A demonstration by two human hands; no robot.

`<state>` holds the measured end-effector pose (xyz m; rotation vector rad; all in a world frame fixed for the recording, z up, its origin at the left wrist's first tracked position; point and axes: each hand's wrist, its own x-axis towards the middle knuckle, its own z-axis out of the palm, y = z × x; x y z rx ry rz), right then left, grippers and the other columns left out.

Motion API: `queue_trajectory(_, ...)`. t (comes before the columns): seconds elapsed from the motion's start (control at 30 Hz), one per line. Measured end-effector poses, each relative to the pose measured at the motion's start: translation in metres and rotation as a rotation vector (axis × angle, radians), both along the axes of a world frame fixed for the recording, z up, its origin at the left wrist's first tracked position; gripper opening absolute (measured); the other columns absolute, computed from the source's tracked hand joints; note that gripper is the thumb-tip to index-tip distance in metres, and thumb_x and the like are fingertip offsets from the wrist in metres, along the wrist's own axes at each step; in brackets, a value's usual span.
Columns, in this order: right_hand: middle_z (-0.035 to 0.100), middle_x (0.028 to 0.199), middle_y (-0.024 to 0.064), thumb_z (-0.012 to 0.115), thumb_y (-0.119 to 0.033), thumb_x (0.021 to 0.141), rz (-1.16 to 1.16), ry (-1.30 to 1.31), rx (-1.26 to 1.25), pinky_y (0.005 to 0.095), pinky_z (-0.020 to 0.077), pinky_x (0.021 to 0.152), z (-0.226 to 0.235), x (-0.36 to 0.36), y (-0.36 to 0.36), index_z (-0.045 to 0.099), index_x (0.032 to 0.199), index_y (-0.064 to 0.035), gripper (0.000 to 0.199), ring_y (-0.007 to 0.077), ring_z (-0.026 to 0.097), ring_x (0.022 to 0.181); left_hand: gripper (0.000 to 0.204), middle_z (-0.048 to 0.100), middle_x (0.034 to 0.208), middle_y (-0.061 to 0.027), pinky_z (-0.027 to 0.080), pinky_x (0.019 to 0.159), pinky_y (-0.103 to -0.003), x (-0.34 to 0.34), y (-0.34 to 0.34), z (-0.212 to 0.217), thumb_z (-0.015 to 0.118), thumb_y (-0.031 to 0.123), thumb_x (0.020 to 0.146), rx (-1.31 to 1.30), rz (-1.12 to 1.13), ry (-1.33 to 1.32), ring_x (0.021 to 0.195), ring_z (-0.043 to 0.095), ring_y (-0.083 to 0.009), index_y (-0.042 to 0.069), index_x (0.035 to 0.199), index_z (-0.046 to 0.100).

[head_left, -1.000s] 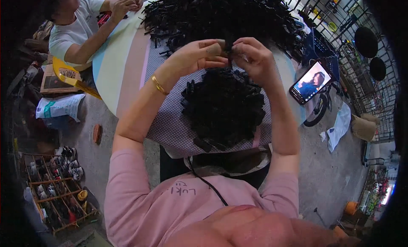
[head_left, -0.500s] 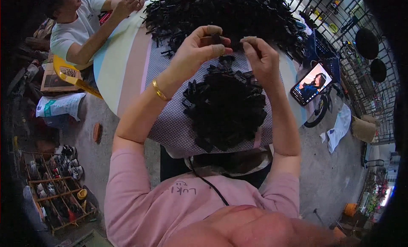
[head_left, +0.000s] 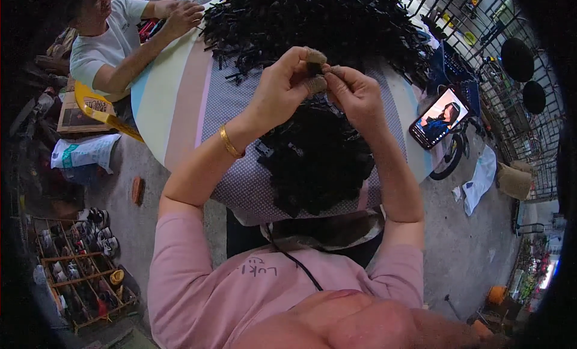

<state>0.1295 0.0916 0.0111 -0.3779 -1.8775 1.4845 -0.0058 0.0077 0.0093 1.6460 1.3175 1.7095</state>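
Observation:
Between the thumb and fingers of my left hand (head_left: 281,81) is a small black plastic piece (head_left: 314,68), its exact kind too small to make out. Pale tape or covers wrap the fingertips. My right hand (head_left: 356,98) meets it from the right, thumb and forefinger pinched together at the piece's edge; what they grip is hidden. Both hands are raised over the table, just beyond a near heap of black plastic pieces (head_left: 321,169), some shaped like buckles. Farther back spreads a much larger pile of similar black pieces (head_left: 318,24).
A round table with a striped, patterned cloth (head_left: 186,103) bears both heaps. A lit phone (head_left: 439,117) stands at its right edge beside a dark blue basket (head_left: 452,69). Across to the left sits a co-worker (head_left: 114,45) with hands at the table. A shoe rack (head_left: 84,277) stands lower left.
My right hand has moved left and my left hand slightly right and down, so their fingertips now meet at the black piece. The co-worker's hands have lowered toward the table.

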Motion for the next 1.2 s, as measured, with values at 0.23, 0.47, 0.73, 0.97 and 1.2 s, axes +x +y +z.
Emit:
queue_trajectory(0.23,0.05,0.063,-0.0035,0.053,-0.015,0.087,-0.01,-0.037,-0.059,0.0161,0.0296,0.043,0.004,0.001,-0.008,0.06,0.095,-0.0003,0.019,0.0016,0.041,0.052,0.024,0.061,0.087,-0.0095,0.05,0.069,-0.026,0.007,-0.005,-0.002,0.058,-0.008,0.075,0.168,0.192,0.189,0.08,0.061,-0.014,0.001,0.096,0.051)
queue_trajectory(0.47,0.059,0.072,0.0015,0.058,-0.015,0.083,-0.113,0.017,0.228,0.0175,0.0416,0.053,0.001,0.003,0.01,0.06,0.094,0.0006,0.019,0.0064,0.052,0.06,0.035,0.061,0.089,-0.0142,0.051,0.071,-0.028,0.01,-0.002,0.004,0.065,0.002,0.072,0.007,0.224,0.154,0.08,0.063,-0.0219,0.004,0.103,0.048)
queue_trajectory(0.73,0.062,0.079,0.004,0.069,-0.017,0.074,0.051,0.029,0.243,0.0205,0.0468,0.063,0.01,0.016,0.019,0.061,0.092,0.001,0.027,0.0089,0.057,0.068,0.052,0.058,0.101,-0.0128,0.049,0.079,-0.032,-0.002,-0.014,0.022,0.071,0.01,0.069,-0.015,-0.184,0.15,0.096,0.057,-0.0197,0.004,0.114,0.045)
queue_trajectory(0.97,0.06,0.078,0.0011,0.069,-0.017,0.074,0.231,0.119,0.061,0.0167,0.0436,0.062,0.018,0.025,0.023,0.061,0.092,-0.0014,0.025,0.0063,0.054,0.067,0.044,0.058,0.096,-0.0115,0.049,0.082,-0.032,-0.01,-0.009,0.015,0.07,0.009,0.071,-0.195,-0.533,-0.324,0.089,0.06,-0.0194,0.0,0.109,0.049)
queue_trajectory(1.2,0.059,0.079,-0.0008,0.064,-0.013,0.077,0.25,0.081,0.197,0.0159,0.0399,0.055,0.01,0.019,0.024,0.06,0.093,-0.0014,0.02,0.0037,0.051,0.064,0.019,0.059,0.088,-0.0081,0.052,0.078,-0.032,-0.004,-0.006,0.008,0.061,0.011,0.08,-0.388,-0.526,-0.473,0.08,0.062,-0.0181,0.002,0.093,0.052)
